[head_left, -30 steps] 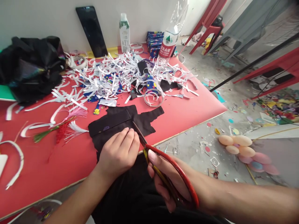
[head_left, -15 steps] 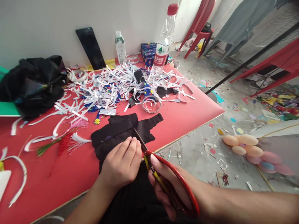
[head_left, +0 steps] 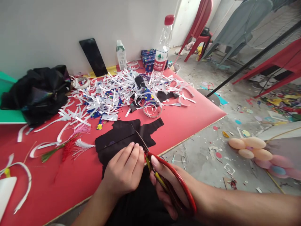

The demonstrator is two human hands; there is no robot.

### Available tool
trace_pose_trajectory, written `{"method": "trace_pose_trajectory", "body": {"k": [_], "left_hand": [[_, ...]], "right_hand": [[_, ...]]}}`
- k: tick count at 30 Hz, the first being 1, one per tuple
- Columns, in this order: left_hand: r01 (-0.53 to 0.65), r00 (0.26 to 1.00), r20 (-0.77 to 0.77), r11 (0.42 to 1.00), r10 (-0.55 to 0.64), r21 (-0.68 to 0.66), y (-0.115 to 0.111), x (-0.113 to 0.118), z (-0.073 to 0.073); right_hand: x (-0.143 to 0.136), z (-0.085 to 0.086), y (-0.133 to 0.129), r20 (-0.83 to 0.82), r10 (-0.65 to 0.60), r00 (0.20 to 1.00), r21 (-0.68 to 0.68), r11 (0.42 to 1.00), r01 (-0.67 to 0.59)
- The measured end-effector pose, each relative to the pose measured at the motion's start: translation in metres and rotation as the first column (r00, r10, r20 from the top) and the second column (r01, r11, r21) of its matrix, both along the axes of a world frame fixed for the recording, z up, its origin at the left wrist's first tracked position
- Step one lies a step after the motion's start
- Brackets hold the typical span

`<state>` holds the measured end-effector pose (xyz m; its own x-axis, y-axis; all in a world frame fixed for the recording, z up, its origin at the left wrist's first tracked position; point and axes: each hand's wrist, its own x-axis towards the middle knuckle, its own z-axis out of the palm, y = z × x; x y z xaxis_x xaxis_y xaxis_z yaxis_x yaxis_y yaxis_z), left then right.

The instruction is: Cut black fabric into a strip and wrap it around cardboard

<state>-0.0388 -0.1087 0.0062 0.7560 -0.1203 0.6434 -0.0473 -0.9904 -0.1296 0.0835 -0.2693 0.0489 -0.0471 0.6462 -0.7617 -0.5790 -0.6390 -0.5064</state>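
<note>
1. The left hand (head_left: 125, 168) of a seated worker rests on black cloth (head_left: 127, 136) at the near edge of a red surface (head_left: 181, 127), its fingers side by side; whether they pinch the fabric cannot be told, as the thumb is hidden.

2. The right hand (head_left: 169, 174), just right of the cloth's near part, has its fingers wrapped around 1 pair of red-handled scissors (head_left: 180, 176), the blades reaching to the cloth beside the left fingertips.

3. Beyond the cloth spreads a tangled pile of white strips (head_left: 105, 84), with 1 clear ring (head_left: 152, 109) at the pile's near side.

4. Farther back from the cloth stand 1 red-capped bottle (head_left: 161, 56), 1 white-and-green carton (head_left: 121, 57) and 1 dark phone (head_left: 93, 57) leaning on the wall. A stack of blue patterned packets (head_left: 148, 59) sits between bottle and carton.

5. Left of the cloth lie tassels (head_left: 82, 147) in white, pink, red and green; a black bundle (head_left: 43, 94) sits farther back.

6. Right of the cloth, past the surface, balloons (head_left: 255, 142) in peach and pink rest near the scrap-strewn floor (head_left: 204, 141).
</note>
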Motion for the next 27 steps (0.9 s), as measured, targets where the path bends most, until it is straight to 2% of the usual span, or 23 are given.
{"method": "trace_pose_trajectory", "body": {"k": [10, 19, 27], "left_hand": [[0.025, 0.999, 0.033, 1.000, -0.026, 0.019, -0.001, -0.004, 0.001], [0.049, 0.998, 0.049, 0.998, -0.050, 0.026, -0.002, -0.005, 0.001], [0.041, 0.997, 0.060, 0.999, -0.041, 0.008, -0.002, -0.005, 0.002]], "right_hand": [[0.000, 0.000, 0.010, 0.043, 0.013, 0.999, 0.012, 1.000, -0.014], [0.001, -0.002, 0.012, 0.002, -0.054, 0.999, 0.006, 0.999, 0.054], [0.006, 0.000, 0.014, 0.121, -0.012, 0.993, 0.069, 0.998, 0.003]]}}
